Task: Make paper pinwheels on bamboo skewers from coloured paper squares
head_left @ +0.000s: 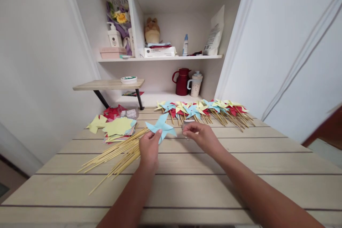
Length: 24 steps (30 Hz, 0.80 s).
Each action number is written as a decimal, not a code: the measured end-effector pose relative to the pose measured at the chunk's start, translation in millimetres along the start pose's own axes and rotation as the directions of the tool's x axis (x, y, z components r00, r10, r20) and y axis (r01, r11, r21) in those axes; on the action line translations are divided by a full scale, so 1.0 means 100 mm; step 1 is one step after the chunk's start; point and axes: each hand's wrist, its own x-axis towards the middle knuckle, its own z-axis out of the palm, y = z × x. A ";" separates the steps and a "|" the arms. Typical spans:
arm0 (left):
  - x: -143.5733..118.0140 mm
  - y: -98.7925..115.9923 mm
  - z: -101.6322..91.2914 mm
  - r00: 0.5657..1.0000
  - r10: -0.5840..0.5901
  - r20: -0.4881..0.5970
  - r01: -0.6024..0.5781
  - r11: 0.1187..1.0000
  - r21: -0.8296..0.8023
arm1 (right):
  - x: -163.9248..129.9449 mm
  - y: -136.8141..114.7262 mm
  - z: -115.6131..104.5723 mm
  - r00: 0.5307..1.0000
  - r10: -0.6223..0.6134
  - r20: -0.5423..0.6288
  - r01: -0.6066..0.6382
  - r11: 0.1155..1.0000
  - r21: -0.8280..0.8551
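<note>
My left hand [150, 146] pinches a light-blue paper pinwheel [161, 126] between thumb and fingers, its blades facing me. To the right, apart from the pinwheel, my right hand [199, 134] has thumb and fingertips drawn together; anything between them is too small to make out. Just behind those fingers a small greyish container [187, 122] is partly hidden. Thin wooden sticks [117, 151] lie fanned on the table left of my left hand, some passing behind it. A stack of cut paper pieces [119, 127], yellow-green on top, sits beyond the sticks.
Finished-looking pinwheels on sticks [203, 109] lie in a row at the back right. Red paper pieces [113, 112] and a clear box [129, 113] lie back left, near a raised wooden shelf [107, 84]. A red jug [182, 82] and a cup [196, 84] stand behind.
</note>
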 end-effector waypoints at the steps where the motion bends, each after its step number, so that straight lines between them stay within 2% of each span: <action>1: -0.01 0.00 0.00 1.000 0.002 0.006 -0.002 1.000 0.003 | -0.03 -0.10 0.00 0.999 -0.032 -0.035 0.033 0.998 0.047; 4: -0.02 -0.01 0.02 0.999 0.035 0.035 -0.037 0.998 0.044 | -0.11 -0.31 0.03 0.991 -0.121 -0.058 0.128 0.984 0.124; 6: -0.03 -0.02 0.02 0.993 0.094 0.074 -0.102 0.989 0.104 | -0.14 -0.36 0.07 0.984 -0.165 -0.062 0.171 0.977 0.130; 11: -0.09 0.01 0.06 0.934 0.311 0.176 -0.350 0.894 0.279 | -0.14 -0.29 0.16 0.969 -0.214 -0.124 0.224 0.972 0.071; 13: -0.11 0.03 0.07 0.908 0.369 0.198 -0.416 0.851 0.321 | -0.14 -0.27 0.17 0.966 -0.217 -0.142 0.226 0.973 0.053; 16: -0.13 0.06 0.09 0.895 0.394 0.208 -0.444 0.828 0.343 | -0.14 -0.27 0.15 0.964 -0.213 -0.161 0.223 0.974 0.045; 24: -0.14 0.08 0.10 0.908 0.359 0.216 -0.413 0.850 0.326 | -0.13 -0.23 0.11 0.964 -0.211 -0.161 0.218 0.976 0.028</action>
